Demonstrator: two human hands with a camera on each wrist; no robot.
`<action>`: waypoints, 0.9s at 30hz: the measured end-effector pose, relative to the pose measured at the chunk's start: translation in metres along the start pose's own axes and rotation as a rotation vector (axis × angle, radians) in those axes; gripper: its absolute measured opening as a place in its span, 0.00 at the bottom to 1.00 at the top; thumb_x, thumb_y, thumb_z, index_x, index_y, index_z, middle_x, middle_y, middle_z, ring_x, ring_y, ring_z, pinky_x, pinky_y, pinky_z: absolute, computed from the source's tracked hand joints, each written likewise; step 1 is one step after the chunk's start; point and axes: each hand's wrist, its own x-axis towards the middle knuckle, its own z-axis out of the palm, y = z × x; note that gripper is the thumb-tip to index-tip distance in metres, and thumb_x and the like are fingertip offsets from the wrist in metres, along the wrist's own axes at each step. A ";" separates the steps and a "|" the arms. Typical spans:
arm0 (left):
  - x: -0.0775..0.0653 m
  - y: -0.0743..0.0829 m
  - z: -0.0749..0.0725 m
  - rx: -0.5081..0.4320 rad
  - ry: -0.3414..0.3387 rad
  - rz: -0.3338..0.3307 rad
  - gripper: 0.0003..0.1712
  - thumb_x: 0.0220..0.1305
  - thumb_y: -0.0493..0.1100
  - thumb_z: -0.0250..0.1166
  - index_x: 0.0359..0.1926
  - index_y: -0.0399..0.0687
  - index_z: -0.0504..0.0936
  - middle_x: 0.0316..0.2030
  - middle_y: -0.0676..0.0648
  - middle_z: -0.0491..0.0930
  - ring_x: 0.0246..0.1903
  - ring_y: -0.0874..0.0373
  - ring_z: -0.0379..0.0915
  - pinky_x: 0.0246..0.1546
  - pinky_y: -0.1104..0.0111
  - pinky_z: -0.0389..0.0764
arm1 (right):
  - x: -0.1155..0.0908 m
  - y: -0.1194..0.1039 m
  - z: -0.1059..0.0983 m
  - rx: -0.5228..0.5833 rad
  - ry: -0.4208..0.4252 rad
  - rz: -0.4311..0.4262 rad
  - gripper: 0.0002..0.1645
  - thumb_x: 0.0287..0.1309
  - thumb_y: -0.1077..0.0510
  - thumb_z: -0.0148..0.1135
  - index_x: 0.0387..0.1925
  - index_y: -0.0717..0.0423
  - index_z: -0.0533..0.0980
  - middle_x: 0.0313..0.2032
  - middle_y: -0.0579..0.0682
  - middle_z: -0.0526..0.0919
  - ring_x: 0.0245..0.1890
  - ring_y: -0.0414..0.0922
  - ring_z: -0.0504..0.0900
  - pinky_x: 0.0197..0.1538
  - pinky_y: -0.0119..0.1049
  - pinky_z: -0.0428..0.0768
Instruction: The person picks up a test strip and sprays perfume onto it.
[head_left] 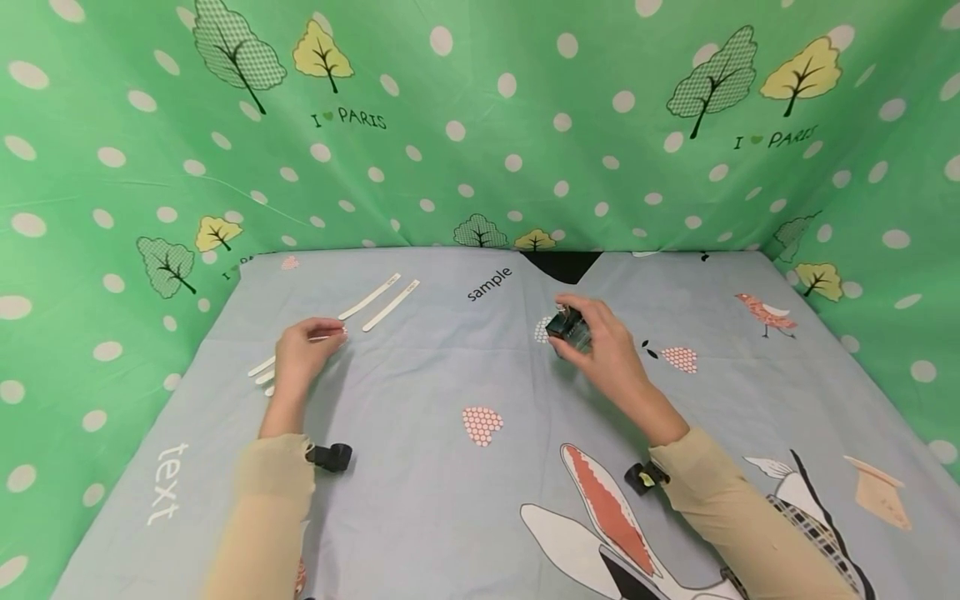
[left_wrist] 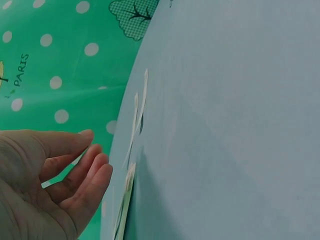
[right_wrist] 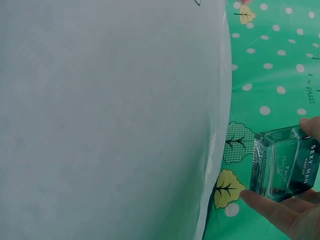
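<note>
Bottle [head_left: 573, 332] is at your 1 o'clock, right hand [head_left: 609, 346] grip spread just across it, so keep that steady; left hand [head_left: 302, 348], near strips [head_left: 371, 297] at 11 o'clock, fingertips almost meeting, can't tell if empty.

At twelve o'clock, the curtain [head_left: 480, 92] was green, white-dotted; the cloth [head_left: 412, 492] grey-blue; strips [head_left: 391, 307] at nine white; the bottle [head_left: 576, 332] at three dark teal.
</note>
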 end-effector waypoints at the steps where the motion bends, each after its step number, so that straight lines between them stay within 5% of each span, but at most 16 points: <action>1: 0.001 0.001 0.002 -0.005 0.004 0.001 0.17 0.64 0.41 0.67 0.52 0.40 0.84 0.49 0.37 0.86 0.34 0.73 0.76 0.33 0.86 0.71 | 0.000 0.000 0.000 0.001 -0.001 0.001 0.35 0.57 0.55 0.73 0.64 0.47 0.69 0.57 0.57 0.78 0.56 0.56 0.80 0.51 0.54 0.82; 5: 0.003 0.003 0.008 -0.022 0.015 0.003 0.16 0.64 0.40 0.67 0.52 0.40 0.84 0.50 0.38 0.86 0.42 0.57 0.85 0.34 0.86 0.71 | 0.000 0.000 0.000 0.002 0.000 0.001 0.35 0.57 0.55 0.73 0.64 0.47 0.69 0.57 0.57 0.78 0.56 0.56 0.80 0.52 0.55 0.82; 9: 0.006 0.004 0.015 -0.038 0.017 0.003 0.16 0.64 0.40 0.67 0.52 0.41 0.84 0.51 0.38 0.85 0.50 0.45 0.84 0.35 0.84 0.71 | 0.000 0.000 -0.001 0.002 0.000 0.000 0.35 0.57 0.55 0.73 0.64 0.48 0.69 0.57 0.57 0.78 0.56 0.56 0.80 0.53 0.55 0.82; 16: 0.011 0.007 0.027 -0.069 0.012 -0.015 0.16 0.64 0.39 0.66 0.53 0.39 0.84 0.52 0.37 0.84 0.52 0.43 0.83 0.36 0.82 0.74 | 0.001 -0.001 -0.001 0.002 0.002 -0.009 0.35 0.56 0.55 0.73 0.64 0.49 0.70 0.57 0.57 0.78 0.57 0.56 0.79 0.52 0.54 0.82; 23: 0.015 0.011 0.036 -0.085 -0.010 -0.015 0.18 0.64 0.38 0.67 0.54 0.37 0.83 0.57 0.36 0.81 0.56 0.41 0.80 0.55 0.56 0.80 | 0.001 -0.002 -0.002 0.000 0.004 -0.017 0.35 0.56 0.56 0.73 0.64 0.49 0.69 0.57 0.57 0.79 0.56 0.55 0.80 0.52 0.54 0.82; 27: 0.017 0.014 0.039 -0.085 -0.031 -0.027 0.19 0.64 0.38 0.67 0.55 0.37 0.82 0.59 0.35 0.79 0.58 0.40 0.78 0.59 0.53 0.78 | 0.001 -0.001 -0.002 0.004 0.006 -0.023 0.35 0.56 0.56 0.73 0.64 0.50 0.69 0.56 0.56 0.79 0.55 0.55 0.80 0.51 0.53 0.82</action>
